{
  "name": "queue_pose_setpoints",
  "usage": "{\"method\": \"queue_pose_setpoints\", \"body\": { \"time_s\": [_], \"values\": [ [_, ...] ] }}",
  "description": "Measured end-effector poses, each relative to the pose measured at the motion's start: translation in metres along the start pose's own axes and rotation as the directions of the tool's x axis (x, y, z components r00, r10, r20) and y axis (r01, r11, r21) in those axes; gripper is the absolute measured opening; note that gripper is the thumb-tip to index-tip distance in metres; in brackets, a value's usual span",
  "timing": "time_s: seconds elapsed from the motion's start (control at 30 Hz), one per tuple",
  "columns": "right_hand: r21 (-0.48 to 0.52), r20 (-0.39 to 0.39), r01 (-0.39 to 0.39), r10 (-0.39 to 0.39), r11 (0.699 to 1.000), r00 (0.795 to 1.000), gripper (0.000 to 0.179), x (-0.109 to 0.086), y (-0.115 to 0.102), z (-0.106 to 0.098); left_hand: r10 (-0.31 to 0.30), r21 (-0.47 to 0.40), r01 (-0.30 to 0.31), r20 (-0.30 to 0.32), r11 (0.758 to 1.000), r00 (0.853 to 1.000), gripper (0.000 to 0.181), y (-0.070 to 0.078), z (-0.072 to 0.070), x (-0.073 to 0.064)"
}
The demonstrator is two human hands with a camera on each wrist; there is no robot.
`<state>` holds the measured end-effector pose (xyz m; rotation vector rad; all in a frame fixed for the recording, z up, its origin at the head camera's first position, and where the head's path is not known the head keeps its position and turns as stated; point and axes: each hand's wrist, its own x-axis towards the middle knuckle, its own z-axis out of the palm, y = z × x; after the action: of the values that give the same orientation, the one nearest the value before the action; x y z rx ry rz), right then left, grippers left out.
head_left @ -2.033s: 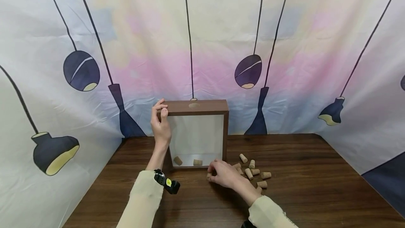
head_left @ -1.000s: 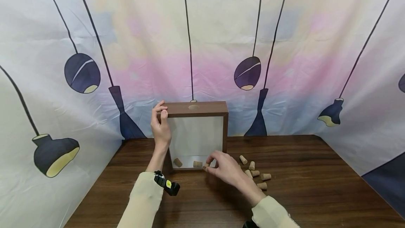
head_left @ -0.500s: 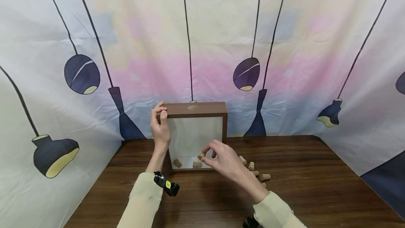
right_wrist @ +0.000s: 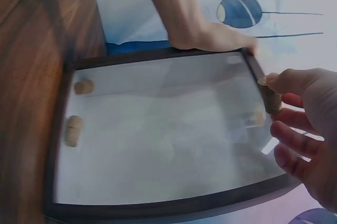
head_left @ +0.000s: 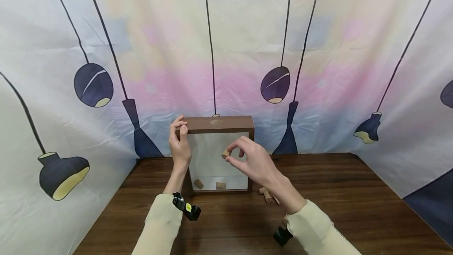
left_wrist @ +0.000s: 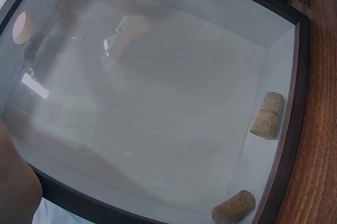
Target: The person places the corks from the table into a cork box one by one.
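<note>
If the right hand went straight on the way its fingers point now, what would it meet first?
Probably the box, on its clear front: the right hand, pinching a cork, points forward and left across it in the head view. How wide the gap is, I can't tell.

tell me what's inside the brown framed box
Two corks lie on the bottom of the brown framed box, one near the left corner, one near the middle. In the head view, the right hand covers part of its right side.
</note>
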<state>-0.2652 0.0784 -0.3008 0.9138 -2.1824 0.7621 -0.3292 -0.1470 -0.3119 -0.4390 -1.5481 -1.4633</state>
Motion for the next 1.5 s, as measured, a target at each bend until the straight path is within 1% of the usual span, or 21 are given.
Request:
{"method": "queue_pose_setpoints", "body": {
  "time_s": [0.2,0.4,0.57,0.63,0.77,0.87,1.03,1.13,1.27,1.37,1.43,1.5],
  "values": [
    [-0.023,-0.029,0.053,-0.054,0.998,0.998,0.015,0.016,-0.006,-0.012,-0.006,-0.002,0.006,0.004,1.0,1.0,0.027,-0.001,0.001,0.0],
    [-0.056,-0.062,0.114,-0.117,0.992,0.991,0.014,0.038,-0.011,-0.021,-0.01,-0.008,0.01,-0.003,1.0,1.0,0.029,0.0,0.001,0.001],
    [-0.082,-0.053,0.121,-0.126,0.989,0.991,0.014,0.054,-0.013,-0.024,-0.029,-0.021,0.029,-0.013,0.999,0.999,0.029,0.002,0.002,0.002],
    [-0.089,-0.044,0.115,-0.12,0.989,0.992,0.013,0.059,-0.013,-0.024,-0.048,-0.022,0.048,-0.008,0.999,0.999,0.029,0.003,0.002,0.002],
    [-0.087,-0.01,0.083,-0.085,0.993,0.996,0.012,0.069,-0.012,-0.022,-0.103,-0.047,0.103,0.017,0.994,0.995,0.03,0.004,-0.001,0.002],
    [-0.064,0.021,0.036,-0.035,0.997,0.999,0.012,0.076,-0.01,-0.021,-0.126,-0.067,0.129,0.038,0.989,0.991,0.029,0.004,-0.003,0.004],
    [0.006,0.062,-0.034,0.033,0.999,0.998,0.011,0.09,-0.006,-0.021,-0.13,-0.1,0.14,0.096,0.985,0.987,0.029,0.004,-0.008,0.011],
    [0.038,0.088,-0.078,0.074,0.996,0.993,0.012,0.096,-0.003,-0.02,-0.133,-0.097,0.147,0.141,0.984,0.981,0.031,0.003,-0.012,0.013],
    [0.06,0.121,-0.152,0.144,0.987,0.982,0.013,0.1,0.002,-0.016,-0.156,-0.056,0.169,0.189,0.984,0.97,0.033,-0.018,-0.016,0.015],
    [0.056,0.133,-0.192,0.184,0.98,0.974,0.014,0.101,0.005,-0.013,-0.171,-0.053,0.185,0.204,0.981,0.964,0.035,-0.034,-0.016,0.016],
    [0.045,0.135,-0.208,0.201,0.977,0.97,0.014,0.101,0.008,-0.01,-0.172,-0.065,0.189,0.203,0.98,0.964,0.035,-0.035,-0.016,0.015],
    [0.029,0.132,-0.22,0.214,0.975,0.968,0.015,0.1,0.01,-0.007,-0.162,-0.096,0.183,0.195,0.978,0.967,0.033,-0.037,-0.015,0.015]
  ]
}}
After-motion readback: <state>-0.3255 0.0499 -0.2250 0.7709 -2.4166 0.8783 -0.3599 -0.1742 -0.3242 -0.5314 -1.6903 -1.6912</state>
